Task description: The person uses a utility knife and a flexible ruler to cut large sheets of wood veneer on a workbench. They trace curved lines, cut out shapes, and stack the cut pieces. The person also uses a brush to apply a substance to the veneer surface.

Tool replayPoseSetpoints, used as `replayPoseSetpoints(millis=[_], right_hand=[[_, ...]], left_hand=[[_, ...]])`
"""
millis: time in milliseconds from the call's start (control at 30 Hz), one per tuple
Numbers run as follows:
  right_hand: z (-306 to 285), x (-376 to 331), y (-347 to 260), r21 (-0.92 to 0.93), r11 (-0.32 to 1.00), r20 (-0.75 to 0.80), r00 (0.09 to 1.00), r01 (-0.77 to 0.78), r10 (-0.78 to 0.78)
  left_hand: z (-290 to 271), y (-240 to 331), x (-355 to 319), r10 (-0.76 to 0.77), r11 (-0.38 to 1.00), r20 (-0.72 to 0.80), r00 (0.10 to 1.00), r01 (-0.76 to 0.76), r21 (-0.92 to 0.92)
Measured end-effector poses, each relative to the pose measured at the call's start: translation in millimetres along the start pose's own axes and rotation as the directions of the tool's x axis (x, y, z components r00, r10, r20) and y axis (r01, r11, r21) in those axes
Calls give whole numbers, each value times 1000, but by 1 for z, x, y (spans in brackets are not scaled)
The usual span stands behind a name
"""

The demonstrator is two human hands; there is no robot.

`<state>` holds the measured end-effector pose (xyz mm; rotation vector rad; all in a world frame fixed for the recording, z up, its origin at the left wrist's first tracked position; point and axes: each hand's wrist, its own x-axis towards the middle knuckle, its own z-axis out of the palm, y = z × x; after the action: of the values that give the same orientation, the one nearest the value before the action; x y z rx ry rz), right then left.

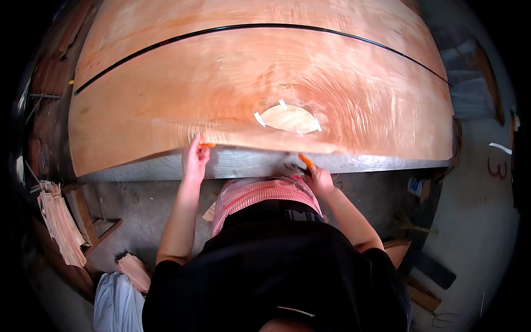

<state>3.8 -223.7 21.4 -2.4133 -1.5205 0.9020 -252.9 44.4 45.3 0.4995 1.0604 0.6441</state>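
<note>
Tabletop (249, 166) beneath wood sheet (166, 105), edge crosswise

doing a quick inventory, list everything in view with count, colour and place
wood sheet: 1, tan, across the top
dark strip: 1, black, across the sheet
oval patch: 1, paler, near edge of sheet
tape pieces: at least 3, white, around patch
metal surface: 1, silvery, under sheet
orange items: 2, orange, one at each hand, kind unclear
wood bundles: 2, tan, left
cloth or bag: 1, pale, lower left
flat piece: 1, dark, lower right
striped garment: 1, pink, waist
shirt: 1, black, bottom
left hand: 1, bare, sheet edge
right hand: 1, bare, right of centre
</note>
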Motion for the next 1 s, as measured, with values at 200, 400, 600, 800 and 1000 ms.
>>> replayPoseSetpoints(millis=[200,400,600,800,1000], right_hand=[[-6,69,-15,-165,980,-27,994,-109,106],[20,4,2,-60,998,-59,998,18,-22],[73,-67,51,815,555,-244,768,-169,592],[-13,-18,61,767,-258,-25,430,588,903],[4,16,131,961,-13,-37,173,276,984]], left_hand=[[43,38,24,130,984,20,991,-127,-123],[37,40,19,136,984,32,990,-132,-119],[-11,2,-15,105,994,47,993,-104,-20],[-56,-28,-25,-66,905,75,995,91,-416],[-80,-55,-4,-47,946,-25,999,36,-322]])
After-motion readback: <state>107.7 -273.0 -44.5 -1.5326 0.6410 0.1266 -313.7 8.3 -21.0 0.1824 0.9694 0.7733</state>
